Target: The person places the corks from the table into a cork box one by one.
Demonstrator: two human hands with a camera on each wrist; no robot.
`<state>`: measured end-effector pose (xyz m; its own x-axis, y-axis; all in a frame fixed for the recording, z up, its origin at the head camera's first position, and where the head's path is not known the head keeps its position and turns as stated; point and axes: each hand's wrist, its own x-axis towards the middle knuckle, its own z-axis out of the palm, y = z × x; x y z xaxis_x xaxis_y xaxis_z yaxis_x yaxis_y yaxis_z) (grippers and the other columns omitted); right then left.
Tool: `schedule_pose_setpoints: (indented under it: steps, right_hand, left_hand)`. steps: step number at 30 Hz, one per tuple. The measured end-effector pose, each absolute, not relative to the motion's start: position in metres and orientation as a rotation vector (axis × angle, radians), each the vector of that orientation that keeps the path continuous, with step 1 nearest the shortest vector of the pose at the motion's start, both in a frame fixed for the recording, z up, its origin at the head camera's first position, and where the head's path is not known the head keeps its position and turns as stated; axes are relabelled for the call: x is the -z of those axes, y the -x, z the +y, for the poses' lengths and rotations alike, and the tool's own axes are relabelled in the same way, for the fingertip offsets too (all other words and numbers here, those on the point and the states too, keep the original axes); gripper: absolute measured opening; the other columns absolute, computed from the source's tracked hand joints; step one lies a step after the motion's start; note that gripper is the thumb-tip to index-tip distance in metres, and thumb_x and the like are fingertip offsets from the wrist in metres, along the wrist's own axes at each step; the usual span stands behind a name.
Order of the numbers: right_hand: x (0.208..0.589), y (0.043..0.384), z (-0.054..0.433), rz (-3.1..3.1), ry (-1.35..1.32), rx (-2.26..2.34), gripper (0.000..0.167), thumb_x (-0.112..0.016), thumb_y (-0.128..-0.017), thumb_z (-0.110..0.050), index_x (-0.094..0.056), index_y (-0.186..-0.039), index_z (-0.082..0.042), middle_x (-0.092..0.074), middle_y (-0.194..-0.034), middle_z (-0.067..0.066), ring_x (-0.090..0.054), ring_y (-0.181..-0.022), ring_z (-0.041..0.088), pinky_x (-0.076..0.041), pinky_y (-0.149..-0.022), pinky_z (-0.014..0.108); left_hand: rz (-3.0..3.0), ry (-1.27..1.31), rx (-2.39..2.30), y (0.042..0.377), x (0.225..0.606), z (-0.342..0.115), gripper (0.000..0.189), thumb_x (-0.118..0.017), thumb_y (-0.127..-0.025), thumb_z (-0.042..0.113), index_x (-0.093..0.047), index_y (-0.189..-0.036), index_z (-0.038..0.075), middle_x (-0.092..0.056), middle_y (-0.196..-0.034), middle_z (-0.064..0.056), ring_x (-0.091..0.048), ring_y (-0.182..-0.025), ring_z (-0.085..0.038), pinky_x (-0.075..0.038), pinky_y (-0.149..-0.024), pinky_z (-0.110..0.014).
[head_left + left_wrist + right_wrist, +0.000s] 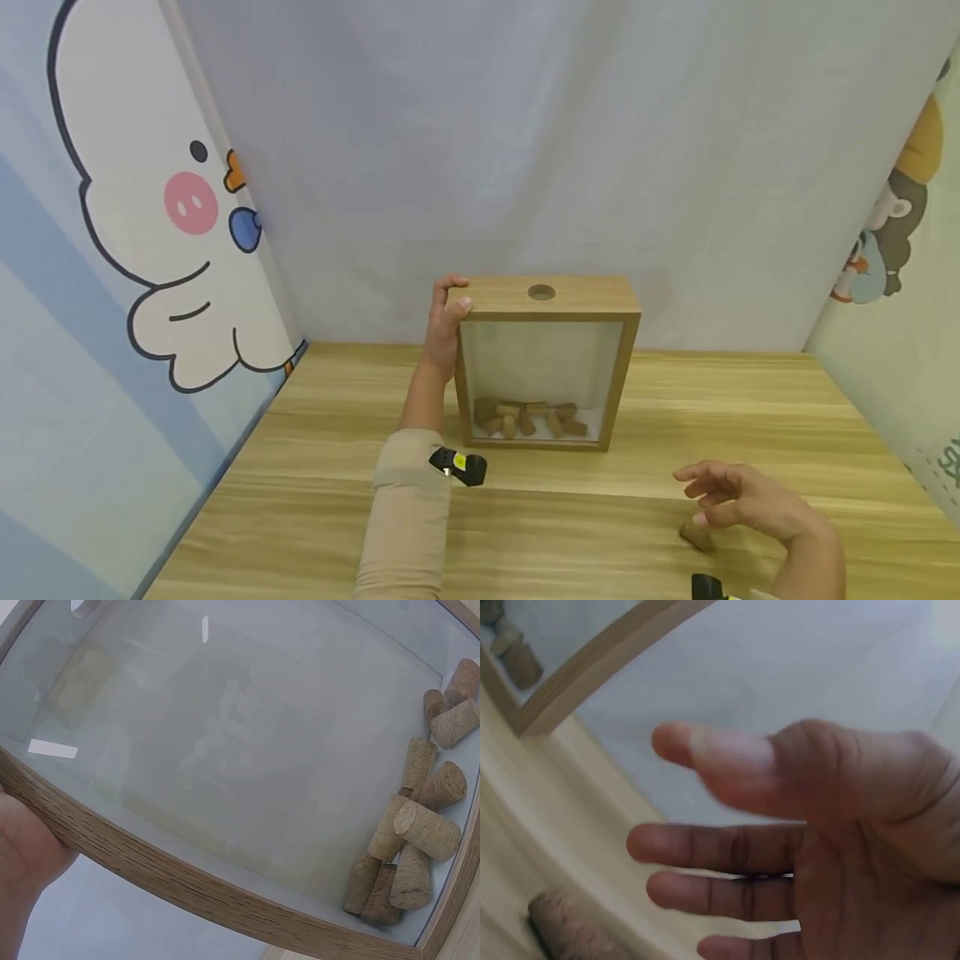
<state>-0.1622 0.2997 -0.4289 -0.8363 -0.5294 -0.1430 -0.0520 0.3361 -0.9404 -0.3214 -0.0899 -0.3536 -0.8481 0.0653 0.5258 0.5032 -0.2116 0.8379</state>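
Note:
A wooden box [588,296] with a clear front stands upright on the table, a round hole [542,292] in its top. Several corks [555,423] lie in a heap along its bottom. My left hand [442,327] grips the box's upper left corner, thumb at the front edge and fingers over the top. To the right, near the front, a single cork [696,537] lies on the table. Just over that cork is my right hand [746,502], fingers loosely bent and apart. The right wrist view shows nothing between the fingers [735,844], with the loose cork [574,930] below them.
The wood-grained table [315,500] runs back to a pale curtain [525,150]. A printed panel with a cartoon figure [150,217] stands on the left, another printed panel [900,333] on the right. Both wrists wear small black cameras [468,469].

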Motion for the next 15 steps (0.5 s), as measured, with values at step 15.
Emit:
schedule_pose_setpoints:
  steps: [15]
  right_hand:
    - [0.464, 0.162, 0.307, 2.134, 0.445, 1.4, 0.043, -0.058, -0.071, 0.007, -0.051, -0.113, 0.014, -0.057, -0.076, 0.008, -0.052, -0.066, 0.013, -0.043, -0.061, 0.025]
  left_hand:
    - [-1.759, 0.685, 2.18, 0.321, 0.353, -0.091, 0.039, -0.045, -0.082, 0.027, -0.039, -0.117, 0.011, -0.03, -0.126, -0.008, -0.043, -0.071, -0.017, -0.038, -0.069, -0.039]
